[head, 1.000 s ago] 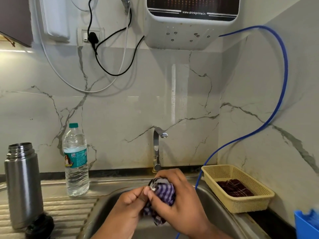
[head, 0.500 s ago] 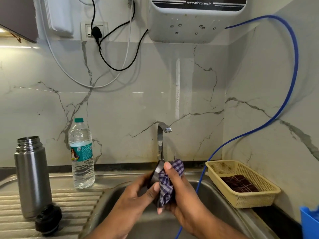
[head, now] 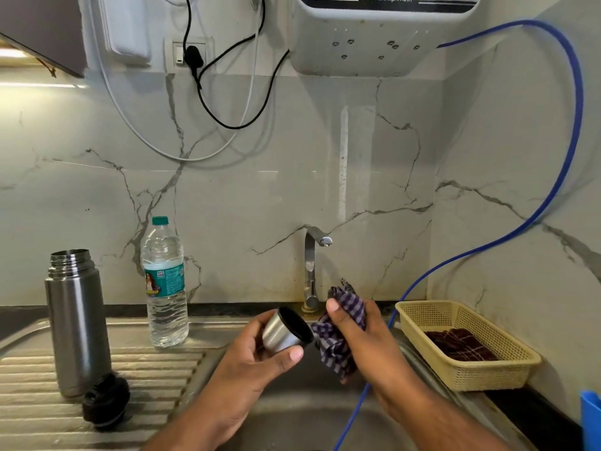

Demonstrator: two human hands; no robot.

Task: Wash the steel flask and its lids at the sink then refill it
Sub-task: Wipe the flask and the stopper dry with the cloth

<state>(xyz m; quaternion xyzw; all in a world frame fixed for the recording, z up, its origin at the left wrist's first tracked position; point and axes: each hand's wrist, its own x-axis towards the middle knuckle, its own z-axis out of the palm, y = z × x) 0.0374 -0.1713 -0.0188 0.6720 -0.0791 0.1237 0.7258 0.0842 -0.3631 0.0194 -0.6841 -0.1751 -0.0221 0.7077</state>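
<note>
Marble wall behind the sink (head: 292, 415): my left hand (head: 257, 356) grips the steel cup lid (head: 286, 330), right hand (head: 361, 333) bunches the checked cloth (head: 338, 343). Drying step; next, wipe inside.

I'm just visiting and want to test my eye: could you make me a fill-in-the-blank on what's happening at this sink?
1. The left hand holds the steel ____ lid.
2. The right hand grips a checked ____.
3. The steel flask stands on the drainboard with its mouth ____.
4. The yellow basket sits ____ of the sink.

Missing: cup; cloth; open; right
</note>
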